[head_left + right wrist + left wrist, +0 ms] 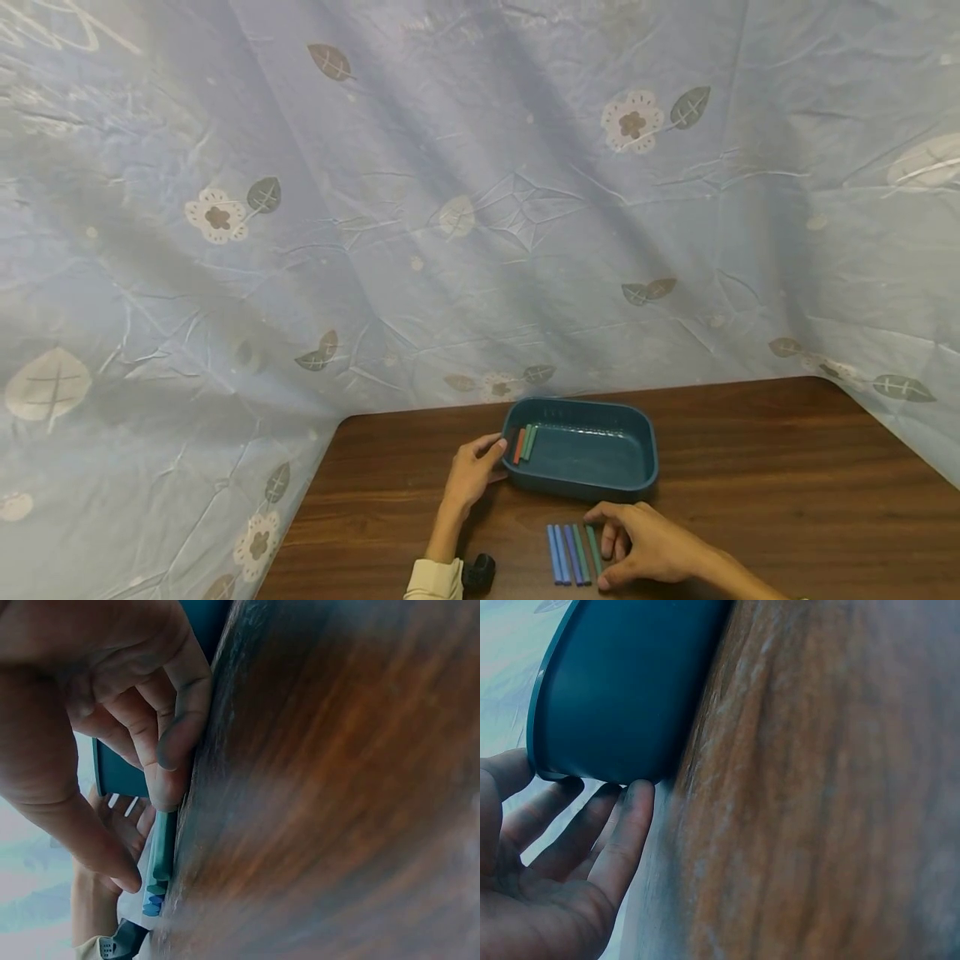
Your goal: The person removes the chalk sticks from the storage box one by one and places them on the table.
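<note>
A row of thin, chalk-like sticks lies on the table: light blue sticks (558, 554), a violet stick (572, 554), and green ones at the right. My right hand (648, 542) is over the rightmost green stick (594, 550), index finger at its far end and thumb near its near end. From the right wrist, a fingertip touches this green stick (166, 844), while the thumb shows apart from it. My left hand (471, 475) rests its fingertips against the left end of a dark teal tray (581, 487). Fingers and thumb are extended along the tray's outer wall (622, 697).
Inside the tray, at its left end, lie an orange-red stick (519, 446) and two green sticks (529, 443). A black wrist device (478, 573) sits by the left sleeve (435, 579). Behind the brown wooden table (772, 467) hangs a patterned pale curtain (465, 292).
</note>
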